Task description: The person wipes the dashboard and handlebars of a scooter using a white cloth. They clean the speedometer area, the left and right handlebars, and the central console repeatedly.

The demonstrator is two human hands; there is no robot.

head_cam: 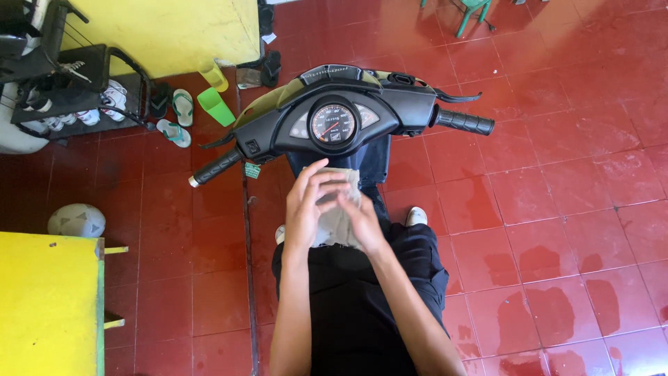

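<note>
Scooter handlebar [348,115] ahead of the seated person, cloth [337,209] between left hand [306,205] and right hand [362,223] just behind the speedometer [332,124], sandals [177,118] and shoe rack [76,83] far left, ball [76,221] on the floor [557,209] beside a tabletop [45,303]

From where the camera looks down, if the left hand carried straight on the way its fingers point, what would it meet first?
The left hand points up and forward over the grey cloth. It would probably meet the scooter's dashboard first, near the round speedometer, though depth is hard to judge.
</note>
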